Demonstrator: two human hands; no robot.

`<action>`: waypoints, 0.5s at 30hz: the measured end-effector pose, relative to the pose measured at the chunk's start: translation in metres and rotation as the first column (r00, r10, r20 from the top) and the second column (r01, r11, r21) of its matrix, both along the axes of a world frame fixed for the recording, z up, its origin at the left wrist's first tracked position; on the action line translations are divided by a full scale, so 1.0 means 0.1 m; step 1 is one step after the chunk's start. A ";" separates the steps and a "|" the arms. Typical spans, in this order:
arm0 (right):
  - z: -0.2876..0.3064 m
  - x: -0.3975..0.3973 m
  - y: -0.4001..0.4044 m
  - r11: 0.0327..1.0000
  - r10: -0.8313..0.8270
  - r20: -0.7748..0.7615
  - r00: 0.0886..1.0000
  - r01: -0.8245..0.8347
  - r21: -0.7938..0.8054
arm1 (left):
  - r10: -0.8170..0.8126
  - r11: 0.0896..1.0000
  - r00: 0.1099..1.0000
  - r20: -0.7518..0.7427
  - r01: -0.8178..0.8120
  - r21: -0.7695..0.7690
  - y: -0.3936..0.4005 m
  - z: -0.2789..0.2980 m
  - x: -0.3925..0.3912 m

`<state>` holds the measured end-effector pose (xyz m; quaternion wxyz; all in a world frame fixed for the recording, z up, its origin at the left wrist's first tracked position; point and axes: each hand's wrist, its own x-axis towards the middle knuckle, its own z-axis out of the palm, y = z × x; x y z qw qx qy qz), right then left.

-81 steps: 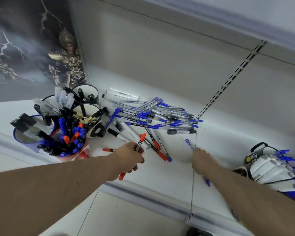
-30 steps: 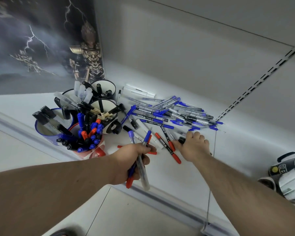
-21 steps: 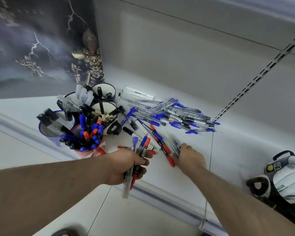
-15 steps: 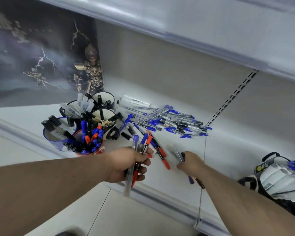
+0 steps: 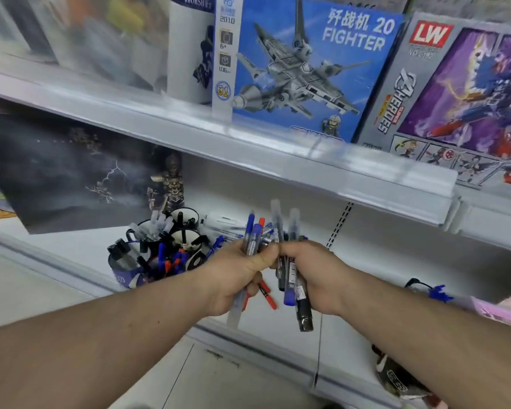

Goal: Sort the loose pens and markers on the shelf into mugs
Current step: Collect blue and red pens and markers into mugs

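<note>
My left hand [image 5: 233,276] grips a bunch of pens and markers [image 5: 252,237] with blue and red caps, held upright in front of the shelf. Touching it on the right, my right hand [image 5: 313,276] grips a second bunch of pens [image 5: 289,231], clear caps up and a black marker end hanging below. Behind my left hand a cluster of mugs [image 5: 124,276] stands on the white shelf [image 5: 71,246], stuffed with black, blue and red markers. The loose pen pile [image 5: 224,225] lies behind my hands, mostly hidden. One red pen [image 5: 267,295] lies on the shelf below my hands.
A dark poster with lightning [image 5: 71,178] leans at the back left. The upper shelf edge [image 5: 248,143] overhangs close above, carrying toy boxes [image 5: 307,69]. A black-handled item with blue parts [image 5: 431,290] lies at the right. The shelf's front rail [image 5: 248,346] runs below my wrists.
My right hand has lifted its pens off the shelf and come against my left hand. Both bunches now stand upright. The view has tilted up, showing the upper shelf.
</note>
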<state>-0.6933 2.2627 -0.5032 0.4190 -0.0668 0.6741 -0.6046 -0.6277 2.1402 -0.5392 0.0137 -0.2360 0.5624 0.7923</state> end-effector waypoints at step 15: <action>0.17 0.45 -0.01 0.970 0.240 -0.581 0.778 -0.167 0.176 | 0.148 0.985 0.983 -0.110 -0.156 -0.072 0.13 0.30 0.35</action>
